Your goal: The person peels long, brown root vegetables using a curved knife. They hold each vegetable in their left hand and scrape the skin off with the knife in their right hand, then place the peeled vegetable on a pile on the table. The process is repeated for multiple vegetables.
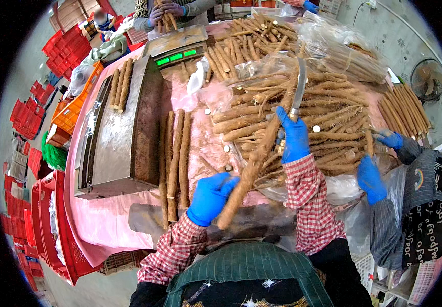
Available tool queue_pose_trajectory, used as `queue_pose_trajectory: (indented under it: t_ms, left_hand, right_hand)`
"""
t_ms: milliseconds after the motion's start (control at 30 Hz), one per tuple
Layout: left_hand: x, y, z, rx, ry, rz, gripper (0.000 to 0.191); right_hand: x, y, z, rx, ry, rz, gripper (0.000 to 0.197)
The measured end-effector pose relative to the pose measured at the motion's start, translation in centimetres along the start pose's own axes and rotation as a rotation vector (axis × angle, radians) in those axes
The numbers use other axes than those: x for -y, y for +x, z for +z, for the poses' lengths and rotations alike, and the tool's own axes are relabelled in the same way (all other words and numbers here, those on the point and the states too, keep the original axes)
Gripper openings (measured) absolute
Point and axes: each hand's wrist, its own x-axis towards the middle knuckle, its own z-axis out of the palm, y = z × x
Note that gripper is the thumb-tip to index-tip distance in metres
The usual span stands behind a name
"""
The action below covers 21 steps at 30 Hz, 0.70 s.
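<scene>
Both my hands wear blue gloves. My left hand (211, 197) grips a long, hairy brown yam root (252, 172) near its lower end; fingers and root are slightly blurred. The root slants up and away to the right, passing beside my right hand (294, 134). That hand is closed around the handle of a knife (300, 82), its curved blade pointing away from me. Beneath the knife lies a heap of hairy yam roots (332, 92) on plastic sheeting. Several smoother roots (173, 165) lie lengthwise left of my left hand.
A metal box-like machine (144, 122) bears three roots at left. Behind it stands a scale (176, 44) with a lit green display. At right, a co-worker's gloved hands (372, 178) hold a root. Another person's hands (167, 9) hold roots beyond the scale. Red crates (65, 226) flank the table.
</scene>
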Motion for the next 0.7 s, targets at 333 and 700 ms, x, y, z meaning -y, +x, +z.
queue_pose_trajectory:
  t_ms: [333, 700]
  left_hand:
    - [-1.8, 0.3, -0.9, 0.346, -0.300, -0.287, 0.052]
    - [0.5, 1.4, 1.8, 0.126, -0.585, -0.520, 0.029]
  right_hand:
    - [0.4, 0.0, 0.5, 0.065, 0.017, -0.097, 0.023]
    - [-4.5, -4.2, 1.3, 0.344, -0.041, 0.006, 0.025]
